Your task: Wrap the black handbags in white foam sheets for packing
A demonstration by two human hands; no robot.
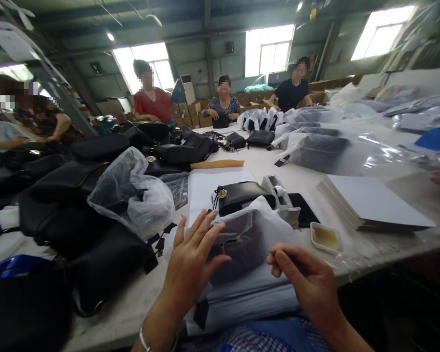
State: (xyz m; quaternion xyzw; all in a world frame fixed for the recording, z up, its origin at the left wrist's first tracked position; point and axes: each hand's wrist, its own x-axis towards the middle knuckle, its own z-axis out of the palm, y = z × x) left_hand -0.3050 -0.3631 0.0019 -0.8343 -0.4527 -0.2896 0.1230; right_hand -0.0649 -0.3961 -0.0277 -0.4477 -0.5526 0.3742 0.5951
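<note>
My left hand (194, 264) is spread open, its fingers apart, over the left side of a translucent white plastic bag (276, 222). Something dark shows through the bag's film. To the right of it, my right hand (310, 276) is closed, thumb against curled fingers; whatever they pinch, if anything, is too small to make out. Just beyond the bag lies a black handbag (247, 195) with a round gold charm (222, 193) and dark cords. Under my hands is a stack of pale sheets or bags (242, 303), with a black tag (201, 314) at its near left.
Black handbags (69, 195) pile up at left, beside a crumpled clear bag (150, 200). Rightward are a tape dispenser (276, 190), a small dish (326, 238) and stacked white boards (377, 200). Bagged handbags (315, 146) lie farther back. Several people work around the table.
</note>
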